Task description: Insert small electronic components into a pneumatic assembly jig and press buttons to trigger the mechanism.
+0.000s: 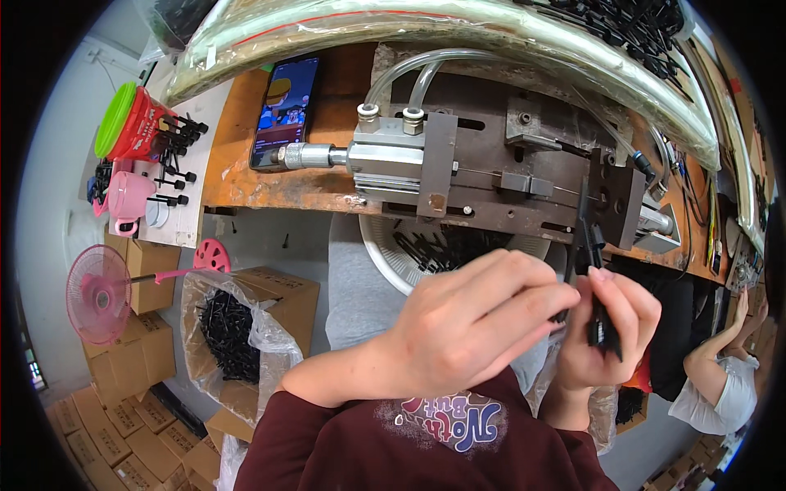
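Just below the metal press fixture point(524, 176), the right hand point(610, 331) pinches a slim black part point(596, 282), long axis upright; the left hand point(471, 323), fingers curled, touches its lower end.

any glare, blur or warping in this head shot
Head view: strong fisheye warping, the orange bench edge bows and the corners are black; glare streaks the clear plastic bags along the top; left hand and right hand look fairly sharp, holding thin black parts.

Left hand point(471, 323), right hand point(610, 327) pinching black plastic parts point(596, 315), metal press point(499, 176) behind
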The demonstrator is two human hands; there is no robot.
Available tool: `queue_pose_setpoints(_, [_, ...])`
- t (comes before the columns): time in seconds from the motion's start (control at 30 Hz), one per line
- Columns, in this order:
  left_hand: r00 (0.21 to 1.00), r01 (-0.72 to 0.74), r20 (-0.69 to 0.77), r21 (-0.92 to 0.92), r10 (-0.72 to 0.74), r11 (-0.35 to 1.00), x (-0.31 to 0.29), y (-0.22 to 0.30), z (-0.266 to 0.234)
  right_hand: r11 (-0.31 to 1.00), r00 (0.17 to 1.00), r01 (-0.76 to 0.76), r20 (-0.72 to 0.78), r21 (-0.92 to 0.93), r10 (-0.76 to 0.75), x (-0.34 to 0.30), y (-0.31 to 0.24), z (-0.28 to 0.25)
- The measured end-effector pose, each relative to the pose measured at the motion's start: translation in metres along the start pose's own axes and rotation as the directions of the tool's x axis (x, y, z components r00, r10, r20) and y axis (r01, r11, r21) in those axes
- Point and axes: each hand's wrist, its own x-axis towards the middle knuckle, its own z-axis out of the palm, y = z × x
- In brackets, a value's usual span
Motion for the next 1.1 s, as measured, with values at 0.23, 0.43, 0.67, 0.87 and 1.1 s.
queue_pose_setpoints(0.23, [0.999, -0.041, 0.035, 0.374, 0.030, 0.926, -0.007, -0.031, 0.012, 0.894, 0.947, -0.315, 0.046, 0.317, 0.318, -0.004, 0.014, -0.007])
queue_pose_setpoints(0.43, [0.992, -0.070, 0.129, 0.526, 0.001, 0.847, -0.001, -0.033, 0.017, 0.676, 0.864, -0.466, 0.131, 0.570, 0.486, -0.005, 0.015, -0.008])
queue_pose_setpoints(0.67, [0.989, -0.053, 0.142, 0.563, -0.033, 0.825, 0.007, -0.032, 0.015, 0.722, 0.883, -0.447, 0.128, 0.528, 0.452, -0.004, 0.013, -0.007])
queue_pose_setpoints(0.87, [0.988, -0.039, 0.143, 0.563, -0.051, 0.825, 0.006, -0.032, 0.015, 0.766, 0.905, -0.408, 0.107, 0.497, 0.412, -0.007, 0.016, -0.006])
queue_pose_setpoints(1.1, [0.987, -0.018, 0.140, 0.593, -0.081, 0.805, 0.005, -0.030, 0.016, 0.947, 0.964, -0.263, 0.008, 0.187, 0.266, -0.010, 0.010, -0.013])
